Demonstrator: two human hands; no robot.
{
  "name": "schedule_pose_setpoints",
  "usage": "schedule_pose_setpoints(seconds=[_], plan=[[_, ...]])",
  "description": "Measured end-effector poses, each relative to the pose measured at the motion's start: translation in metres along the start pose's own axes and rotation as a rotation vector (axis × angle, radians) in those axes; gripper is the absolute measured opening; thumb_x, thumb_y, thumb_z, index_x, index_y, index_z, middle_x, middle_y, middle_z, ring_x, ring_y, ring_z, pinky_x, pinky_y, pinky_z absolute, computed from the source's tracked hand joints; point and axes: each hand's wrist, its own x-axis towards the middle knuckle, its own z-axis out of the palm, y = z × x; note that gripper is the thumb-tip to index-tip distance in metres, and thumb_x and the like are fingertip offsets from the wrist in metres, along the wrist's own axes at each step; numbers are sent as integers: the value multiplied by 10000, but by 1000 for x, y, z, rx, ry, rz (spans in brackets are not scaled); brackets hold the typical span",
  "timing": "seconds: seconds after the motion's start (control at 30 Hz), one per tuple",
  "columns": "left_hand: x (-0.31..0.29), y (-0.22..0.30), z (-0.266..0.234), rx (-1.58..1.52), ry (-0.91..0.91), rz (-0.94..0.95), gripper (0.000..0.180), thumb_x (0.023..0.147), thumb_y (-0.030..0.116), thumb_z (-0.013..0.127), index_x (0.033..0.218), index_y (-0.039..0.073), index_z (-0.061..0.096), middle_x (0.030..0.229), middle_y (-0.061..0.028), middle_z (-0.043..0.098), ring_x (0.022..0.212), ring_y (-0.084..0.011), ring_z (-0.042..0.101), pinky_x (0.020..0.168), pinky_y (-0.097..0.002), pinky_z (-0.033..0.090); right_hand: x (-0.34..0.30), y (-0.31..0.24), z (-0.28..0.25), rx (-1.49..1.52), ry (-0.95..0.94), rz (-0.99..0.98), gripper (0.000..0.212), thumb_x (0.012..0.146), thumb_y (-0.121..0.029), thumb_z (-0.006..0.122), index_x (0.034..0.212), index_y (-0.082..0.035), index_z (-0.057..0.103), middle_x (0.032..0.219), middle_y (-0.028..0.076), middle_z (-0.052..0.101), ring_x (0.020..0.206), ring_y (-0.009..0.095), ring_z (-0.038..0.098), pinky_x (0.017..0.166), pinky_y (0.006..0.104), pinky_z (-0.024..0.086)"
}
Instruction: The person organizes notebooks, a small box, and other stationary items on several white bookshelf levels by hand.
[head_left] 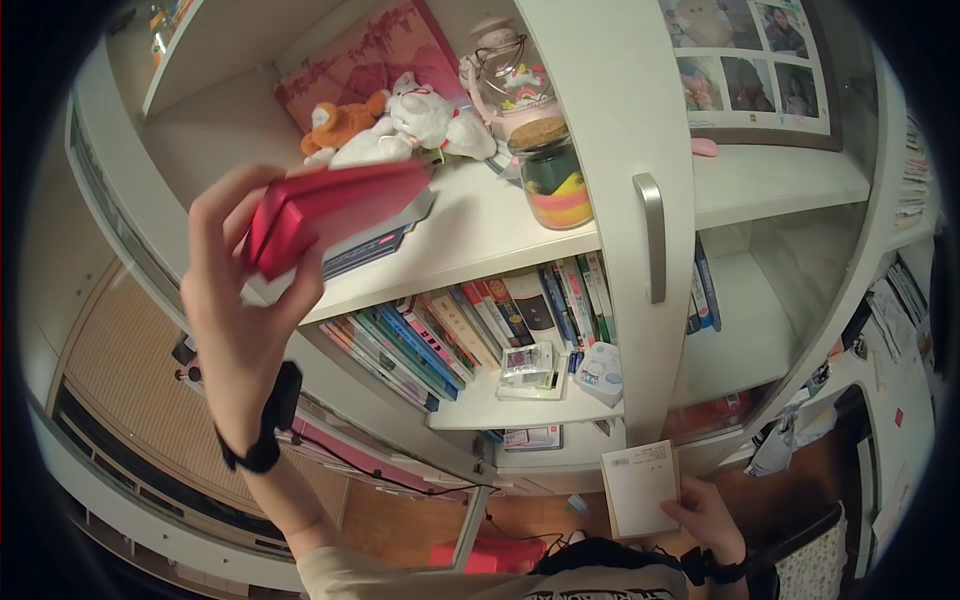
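My left hand [222, 260] is raised at the upper shelf, thumb and fingers closed round a shiny red flat box [335, 200]. Below that box, a dark blue and white flat item [372, 252] lies near the shelf's front edge. White plush toys [425, 118] and an orange plush toy [338, 126] sit just behind it. Low on the right, my right hand [708, 518] pinches the edge of a thin white booklet or card [638, 490] with small print at its top.
A corked jar of coloured sand [557, 188] and a pink lantern ornament [512, 85] stand on the upper shelf [470, 225]. Books [490, 320] fill the shelf underneath. A cabinet door with a metal handle [651, 238] is at right. A black cable [375, 470] hangs below.
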Motion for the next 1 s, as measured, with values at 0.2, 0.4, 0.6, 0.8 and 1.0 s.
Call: schedule_pose_setpoints(seconds=[0.2,0.4,0.6,0.8,1.0], plan=[[10,-40,47,57,-406,185,477,758,-61,666,1190,76,516,1077,-183,631,954,-375,632,803,-389,508,-22,-9,7,33,-42,-14,281,899,-1,609,1178,27,585,953,15,646,804,54,586,682,219,487],[9,-81,74,18,-486,160,414,768,-23,652,1141,52,492,1080,-212,619,1016,-436,572,838,-438,481,-32,8,-2,8,79,7,286,867,59,601,1151,27,597,923,0,659,806,36,590,667,187,454],[-30,-28,32,148,-232,347,559,686,-138,654,1203,62,581,1161,-196,645,1040,-350,648,827,-368,548,-27,0,-2,71,144,-10,316,857,83,595,1167,22,596,956,10,672,838,52,608,719,195,468],[-68,-36,-17,459,259,179,576,665,-147,696,1205,46,646,1135,-137,680,1045,-277,656,907,-372,525,-21,-3,6,77,133,20,325,851,75,610,1171,13,604,903,-19,663,771,27,576,666,181,433],[-63,-36,-17,784,6,60,649,760,-28,721,1355,171,557,1051,-70,679,855,-227,612,768,-337,523,-3,-9,17,-41,66,8,283,866,37,622,1148,12,615,851,-30,647,705,17,551,597,172,417]])
